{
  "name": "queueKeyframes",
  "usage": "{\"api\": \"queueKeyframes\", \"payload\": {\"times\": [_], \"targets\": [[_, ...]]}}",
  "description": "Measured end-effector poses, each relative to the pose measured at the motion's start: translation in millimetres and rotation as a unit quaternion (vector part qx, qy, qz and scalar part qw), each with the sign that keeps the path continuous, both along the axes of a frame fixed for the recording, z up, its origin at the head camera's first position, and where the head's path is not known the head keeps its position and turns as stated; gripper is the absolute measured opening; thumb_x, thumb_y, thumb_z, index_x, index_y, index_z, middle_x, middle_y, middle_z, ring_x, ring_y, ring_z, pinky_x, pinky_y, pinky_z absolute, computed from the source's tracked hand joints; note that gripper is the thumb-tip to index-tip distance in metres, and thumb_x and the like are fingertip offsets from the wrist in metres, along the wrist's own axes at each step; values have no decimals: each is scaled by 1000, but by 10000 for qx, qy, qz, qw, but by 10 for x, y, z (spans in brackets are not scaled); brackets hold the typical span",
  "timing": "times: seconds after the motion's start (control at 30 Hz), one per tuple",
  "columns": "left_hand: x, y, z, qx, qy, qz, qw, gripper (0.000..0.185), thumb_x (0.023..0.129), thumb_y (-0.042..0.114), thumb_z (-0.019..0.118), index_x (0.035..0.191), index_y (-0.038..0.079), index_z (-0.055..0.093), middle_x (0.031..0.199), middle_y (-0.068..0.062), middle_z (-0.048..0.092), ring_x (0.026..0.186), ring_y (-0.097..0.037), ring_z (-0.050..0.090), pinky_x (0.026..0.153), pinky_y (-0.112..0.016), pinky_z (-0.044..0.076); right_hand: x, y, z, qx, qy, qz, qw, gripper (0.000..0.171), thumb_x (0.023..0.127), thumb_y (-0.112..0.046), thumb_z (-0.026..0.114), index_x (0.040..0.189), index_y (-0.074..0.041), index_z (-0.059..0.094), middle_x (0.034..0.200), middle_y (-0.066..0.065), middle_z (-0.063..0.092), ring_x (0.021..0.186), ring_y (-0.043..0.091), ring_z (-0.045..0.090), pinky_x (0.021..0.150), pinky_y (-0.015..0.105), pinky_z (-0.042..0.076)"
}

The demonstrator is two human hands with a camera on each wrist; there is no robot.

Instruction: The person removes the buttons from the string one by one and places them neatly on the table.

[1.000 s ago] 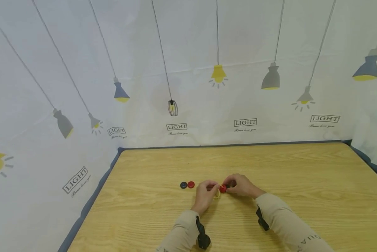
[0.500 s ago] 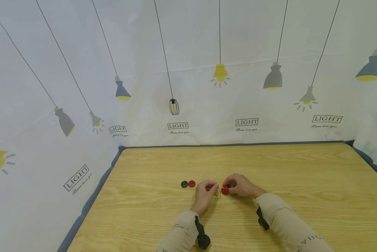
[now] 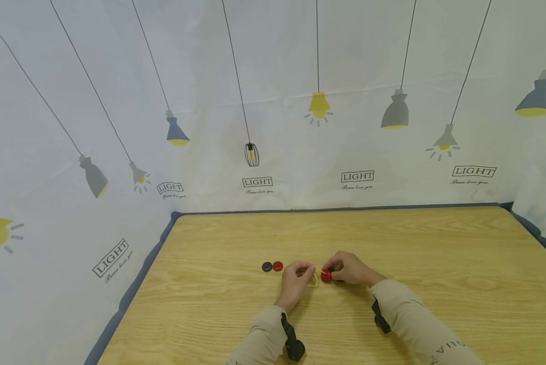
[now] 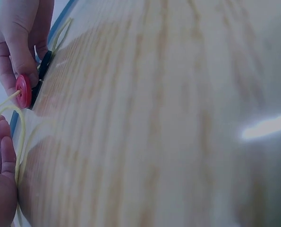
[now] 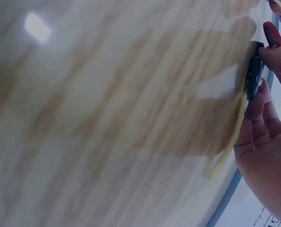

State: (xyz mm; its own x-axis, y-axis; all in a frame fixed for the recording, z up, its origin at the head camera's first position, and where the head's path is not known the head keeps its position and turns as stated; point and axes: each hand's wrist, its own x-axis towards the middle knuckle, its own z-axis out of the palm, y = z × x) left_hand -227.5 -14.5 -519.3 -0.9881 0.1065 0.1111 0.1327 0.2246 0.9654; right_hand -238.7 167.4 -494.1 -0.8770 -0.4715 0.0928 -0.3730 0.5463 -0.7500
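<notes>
My right hand pinches a red button, with a dark button right behind it; the wrist views show both, the red button and the dark one standing on edge on the wooden table. My left hand pinches a pale yellow string whose end meets the red button's face. The string loops between the hands. A dark blue button and another red button lie flat just left of my left hand.
The table has a dark blue edge and is walled by white cloth printed with lamps. Both forearms wear beige sleeves with black wrist straps.
The hands stay almost in place; the right hand with the red button has shifted very slightly right and down, and the string end now meets the button.
</notes>
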Motion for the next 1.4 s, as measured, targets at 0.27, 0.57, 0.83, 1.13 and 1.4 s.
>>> {"api": "queueKeyframes", "payload": {"times": [0.27, 0.57, 0.83, 1.13, 1.4], "targets": [[-12, -3, -4, 65, -101, 35, 9999, 12, 83, 10, 61, 85, -1, 64, 76, -2, 62, 66, -5, 54, 61, -19, 45, -20, -3, -3, 65, 37, 14, 10000, 12, 73, 2, 62, 84, -1, 65, 79, 4, 56, 70, 13, 47, 59, 23, 40], [-8, -7, -9, 130, -195, 58, 9997, 14, 83, 11, 61, 87, -2, 64, 77, -3, 62, 67, -5, 55, 61, -19, 45, -14, -1, -11, -78, 70, 254, 9996, 8, 75, 4, 60, 81, 0, 63, 80, 6, 60, 65, 7, 47, 59, 23, 41], [7, -17, 18, 251, -412, -32, 9988, 16, 84, 13, 60, 88, -1, 64, 78, -1, 61, 68, -6, 55, 62, -19, 45, -24, -36, -32, 146, 54, -77, 9998, 9, 77, -9, 67, 71, -7, 61, 65, -3, 52, 57, 8, 44, 54, 23, 38], [6, -22, 11, 293, -360, -84, 9989, 17, 85, 14, 60, 89, -2, 63, 79, -3, 62, 69, -7, 55, 62, -20, 45, -8, -30, -36, 290, 257, -291, 9988, 11, 78, -9, 66, 69, -10, 60, 68, -4, 50, 65, 11, 43, 60, 26, 37], [24, -11, 21, 430, -326, -62, 9985, 17, 85, 13, 59, 89, -3, 63, 79, -5, 63, 67, -7, 55, 61, -19, 44, 18, -36, -18, -10, 389, -465, 9982, 6, 78, -5, 64, 74, -9, 61, 74, -1, 54, 63, 11, 47, 55, 24, 40]]}}
